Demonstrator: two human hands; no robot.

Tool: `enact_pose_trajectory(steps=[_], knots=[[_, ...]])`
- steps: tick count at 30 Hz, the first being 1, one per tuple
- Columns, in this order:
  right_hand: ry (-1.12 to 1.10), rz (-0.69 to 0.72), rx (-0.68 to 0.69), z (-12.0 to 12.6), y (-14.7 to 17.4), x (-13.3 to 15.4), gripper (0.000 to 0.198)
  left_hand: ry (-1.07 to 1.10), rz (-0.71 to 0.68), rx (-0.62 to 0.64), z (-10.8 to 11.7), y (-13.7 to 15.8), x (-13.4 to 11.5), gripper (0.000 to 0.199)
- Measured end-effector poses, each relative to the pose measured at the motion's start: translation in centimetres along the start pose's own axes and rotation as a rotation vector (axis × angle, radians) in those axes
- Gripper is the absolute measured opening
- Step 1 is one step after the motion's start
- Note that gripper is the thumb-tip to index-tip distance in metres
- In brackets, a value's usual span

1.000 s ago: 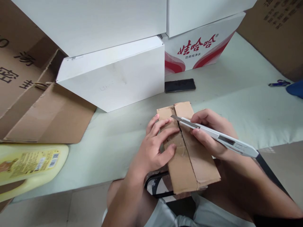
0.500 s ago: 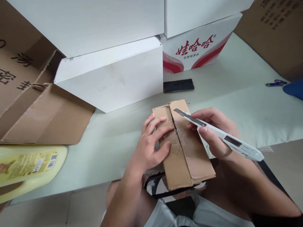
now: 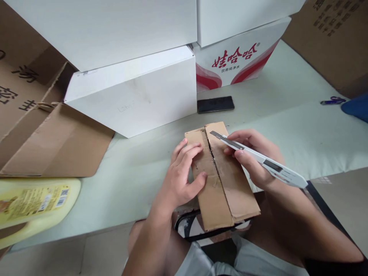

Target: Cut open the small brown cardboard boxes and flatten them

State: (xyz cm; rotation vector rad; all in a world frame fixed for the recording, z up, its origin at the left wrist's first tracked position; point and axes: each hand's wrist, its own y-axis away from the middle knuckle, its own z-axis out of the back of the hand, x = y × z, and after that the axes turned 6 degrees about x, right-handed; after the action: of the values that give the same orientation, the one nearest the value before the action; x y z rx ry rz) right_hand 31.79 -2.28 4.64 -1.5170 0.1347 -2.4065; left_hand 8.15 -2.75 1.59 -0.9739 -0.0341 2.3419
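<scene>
A small brown cardboard box (image 3: pixel 212 203) lies at the table's front edge, its near end jutting out past it. A dark, rough seam runs along its top between two flaps. My left hand (image 3: pixel 184 176) holds the box by its left side, fingers curved over the top and thumb on the left flap. In my right hand (image 3: pixel 255 157) is a white utility knife (image 3: pixel 276 168), gripped between thumb and fingers with its blade out. The blade tip points to the far left, over the far end of the box near the seam. Whether it touches is unclear.
Behind stand white cartons (image 3: pixel 138 96), one printed in red (image 3: pixel 238 65). A phone (image 3: pixel 215 104) lies before them. Large brown cartons (image 3: pixel 60 142) flank both sides. A yellow jug (image 3: pixel 37 207) lies front left; purple-handled scissors (image 3: pixel 333 101) and a blue object (image 3: pixel 356 109) are right.
The fingers of my left hand have drawn back slightly from the seam. My right hand and the knife have shifted a little to the left and up. The box stays put.
</scene>
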Motion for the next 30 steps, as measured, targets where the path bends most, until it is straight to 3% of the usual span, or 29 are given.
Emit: enact_pose_trajectory(steps=[8, 14, 20, 30], knots=[[0.014, 0.025, 0.019, 0.1, -0.1, -0.1, 0.016, -0.025, -0.001, 0.010, 0.3, 0.0, 0.2, 0.043], [0.019, 0.106, 0.161, 0.8, -0.2, 0.7, 0.010, -0.030, -0.036, -0.007, 0.0, -0.1, 0.2, 0.040], [0.015, 0.121, 0.170, 0.8, -0.3, 0.6, 0.006, -0.048, -0.055, 0.035, 0.1, 0.0, 0.0, 0.029], [0.126, 0.174, 0.140, 0.2, -0.3, 1.2, 0.007, -0.052, -0.042, 0.061, 0.2, -0.1, -0.3, 0.028]])
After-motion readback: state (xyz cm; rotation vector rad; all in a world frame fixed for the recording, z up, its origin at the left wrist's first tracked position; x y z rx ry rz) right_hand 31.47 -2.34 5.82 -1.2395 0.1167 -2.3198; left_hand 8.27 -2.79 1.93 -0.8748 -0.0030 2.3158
